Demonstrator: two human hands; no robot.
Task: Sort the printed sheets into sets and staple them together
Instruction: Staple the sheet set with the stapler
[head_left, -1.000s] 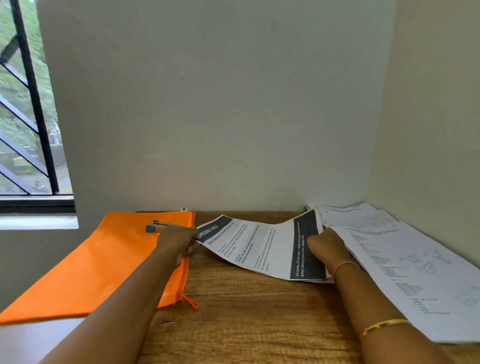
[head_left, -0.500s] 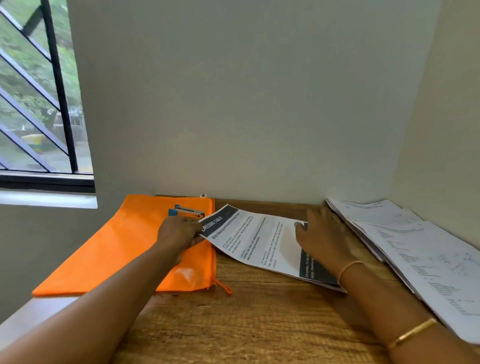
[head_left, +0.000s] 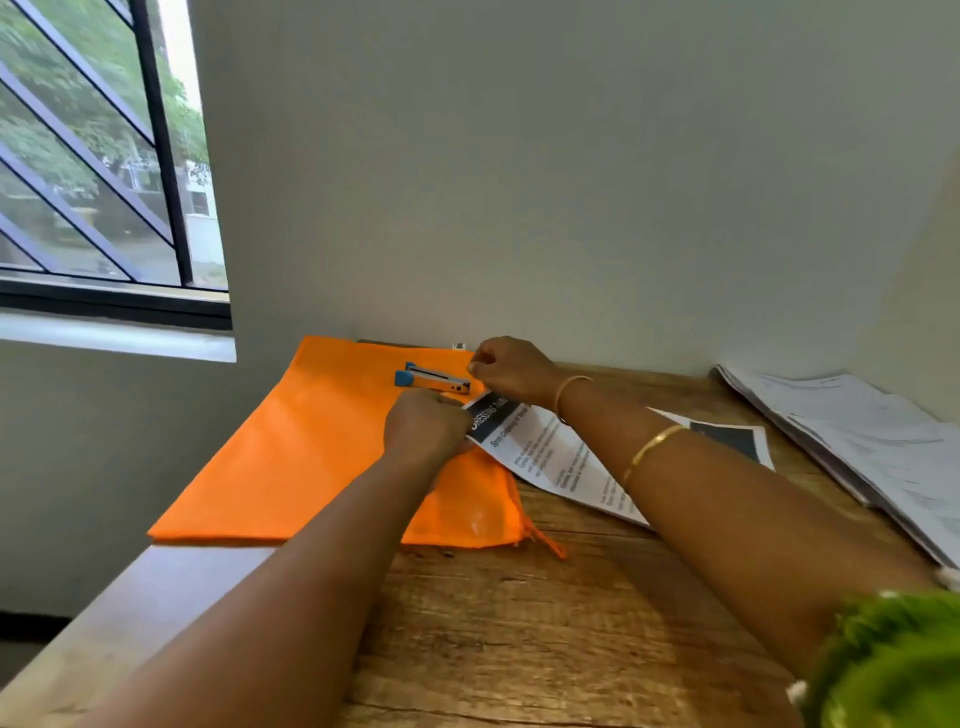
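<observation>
Stapling step | left hand (head_left: 426, 430) clamps printed sheet (head_left: 550, 453) by its corner, fingers tight | right hand (head_left: 511, 371) curled, grasp unclear; stapler (head_left: 434, 380) just beyond its fingertips, on orange pouch (head_left: 311, 457) | next, likely: seize stapler, bite that corner.

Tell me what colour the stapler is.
The stapler is orange and blue; the head view shows it.

Single head view; looks forward-down; close over desk (head_left: 519, 649)

Soft window daylight from left, slight blur
</observation>
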